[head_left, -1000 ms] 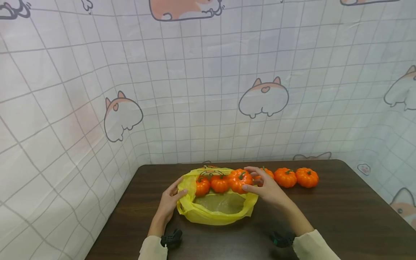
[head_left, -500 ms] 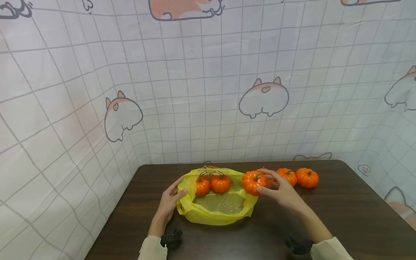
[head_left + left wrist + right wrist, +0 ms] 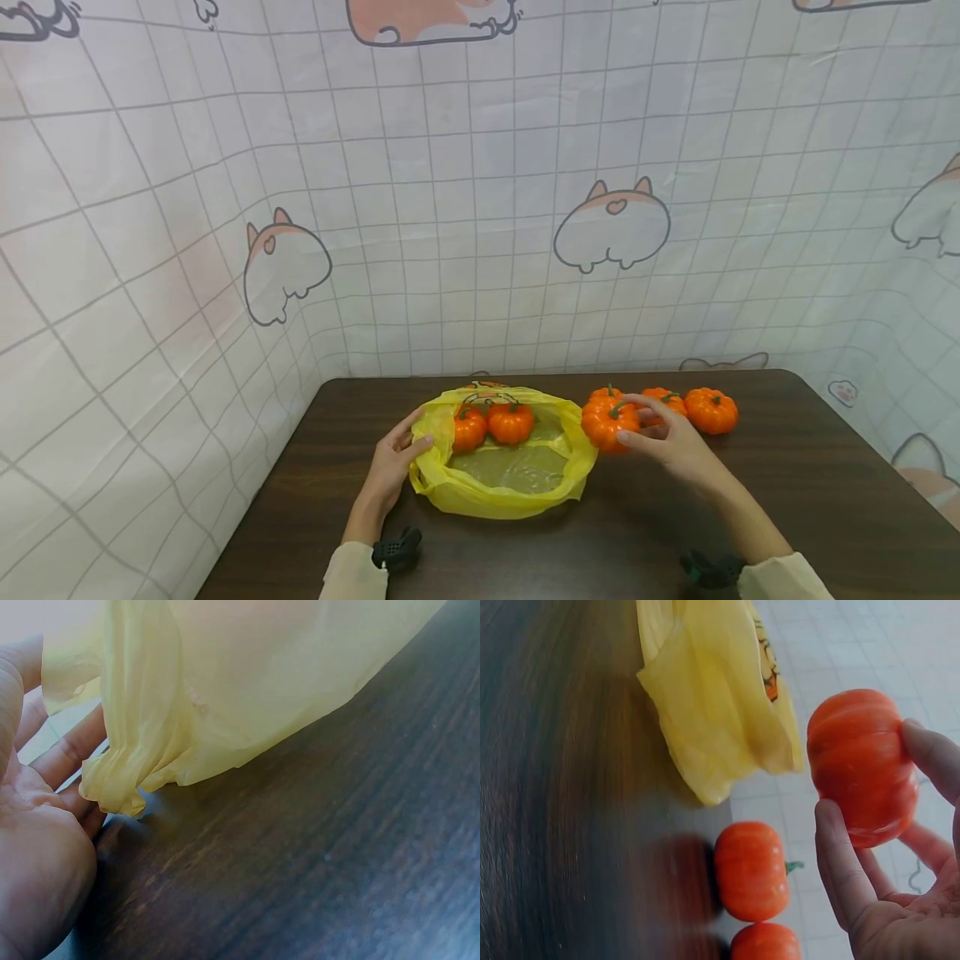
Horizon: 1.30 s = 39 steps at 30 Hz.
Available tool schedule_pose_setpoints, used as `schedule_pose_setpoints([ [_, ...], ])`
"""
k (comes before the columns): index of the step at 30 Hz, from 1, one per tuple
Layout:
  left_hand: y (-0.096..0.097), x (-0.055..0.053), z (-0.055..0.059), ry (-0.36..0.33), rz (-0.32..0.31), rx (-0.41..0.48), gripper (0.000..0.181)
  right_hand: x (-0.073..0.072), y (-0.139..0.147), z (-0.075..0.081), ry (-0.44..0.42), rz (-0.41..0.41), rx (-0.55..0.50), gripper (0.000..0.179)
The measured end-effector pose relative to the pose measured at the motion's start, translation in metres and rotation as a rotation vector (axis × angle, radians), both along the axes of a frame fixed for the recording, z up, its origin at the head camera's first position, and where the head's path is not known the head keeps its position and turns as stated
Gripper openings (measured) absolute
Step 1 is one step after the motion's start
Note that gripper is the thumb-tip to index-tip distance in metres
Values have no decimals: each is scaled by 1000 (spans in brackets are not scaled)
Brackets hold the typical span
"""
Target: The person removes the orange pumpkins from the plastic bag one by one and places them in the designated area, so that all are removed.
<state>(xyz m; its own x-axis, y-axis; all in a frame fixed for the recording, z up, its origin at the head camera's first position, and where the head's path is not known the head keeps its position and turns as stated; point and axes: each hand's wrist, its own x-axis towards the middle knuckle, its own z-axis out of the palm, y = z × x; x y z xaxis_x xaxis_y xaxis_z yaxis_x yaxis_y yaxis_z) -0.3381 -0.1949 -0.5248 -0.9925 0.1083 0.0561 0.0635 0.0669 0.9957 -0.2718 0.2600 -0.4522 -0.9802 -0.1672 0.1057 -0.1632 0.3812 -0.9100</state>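
Note:
A yellow plastic bag (image 3: pixel 495 502) lies on the table with its mouth spread wide. Inside its left part sit two small orange pumpkins, the nearer-left pumpkin (image 3: pixel 469 430) and another pumpkin (image 3: pixel 511 423) beside it. My left hand (image 3: pixel 395 454) holds the bag's left edge, thumb on the rim; in the left wrist view its fingers pass behind the bunched yellow plastic (image 3: pixel 142 697). Just off the bag's right rim, my right hand (image 3: pixel 678 442) grips a toy-like pumpkin (image 3: pixel 609 427) between thumb and fingers. The right wrist view shows this pumpkin (image 3: pixel 862 765) raised above the table.
Along the back right of the dark table (image 3: pixel 787 500) stand three pumpkins in a row: one pumpkin (image 3: pixel 604 393) partly hidden behind the held one, a middle pumpkin (image 3: pixel 663 400) and a right pumpkin (image 3: pixel 711 411). A patterned cloth wall (image 3: pixel 480 275) rises behind the table.
My right hand has carried its pumpkin rightward, from over the bag's mouth to beyond its right rim. The left hand and the bag stay as they were.

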Motion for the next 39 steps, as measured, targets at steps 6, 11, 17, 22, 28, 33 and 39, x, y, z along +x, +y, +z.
schedule_pose_setpoints([
  [6, 0, -1, -1, 5, 4, -2, 63, -1, 10, 0, -7, -20, 11, 65],
  [11, -1, 0, -2, -2, 1, 5, 64, -1, 18, -4, -2, -7, -21, 65],
  [17, 0, -1, -1, -5, 6, 5, 63, -4, 27, -9, -10, -4, -26, 65],
  [22, 0, -1, -1, -4, 2, 3, 61, -7, 33, -12, -36, -11, -9, 68],
  [28, -1, -2, -1, 5, 1, 1, 63, -8, 37, -15, -49, -17, 18, 68],
  [33, -2, -2, -2, 4, -5, 8, 63, -9, 40, -18, -62, -15, 22, 69],
  [39, -2, -2, -3, 3, -4, 9, 64, -8, 46, -23, -74, -8, 26, 71],
])
